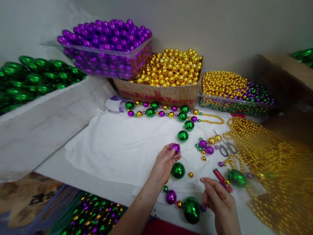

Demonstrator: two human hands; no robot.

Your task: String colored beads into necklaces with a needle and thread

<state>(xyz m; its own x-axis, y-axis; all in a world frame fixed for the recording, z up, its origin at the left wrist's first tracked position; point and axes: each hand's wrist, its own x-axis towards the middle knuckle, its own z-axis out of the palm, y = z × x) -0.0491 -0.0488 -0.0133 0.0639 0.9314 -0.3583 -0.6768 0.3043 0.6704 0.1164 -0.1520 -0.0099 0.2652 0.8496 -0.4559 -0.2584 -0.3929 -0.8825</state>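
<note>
My left hand (163,164) pinches a purple bead (175,148) between thumb and fingertips. From that bead a thin needle or wire (192,169) runs down to my right hand (218,202), whose fingers pinch its other end. Below and between my hands lies a strung strand with large green balls (192,210), a purple bead (171,196) and small gold beads. A longer strand of green, purple and gold beads (171,112) curves across the white cloth (117,147) farther back.
Boxes of purple balls (107,49), gold balls (168,70), small mixed beads (234,89) and green balls (34,78) line the back and left. A heap of gold bead strings (274,163) fills the right. Scissors (226,148), a red tool (222,179) and loose beads lie nearby.
</note>
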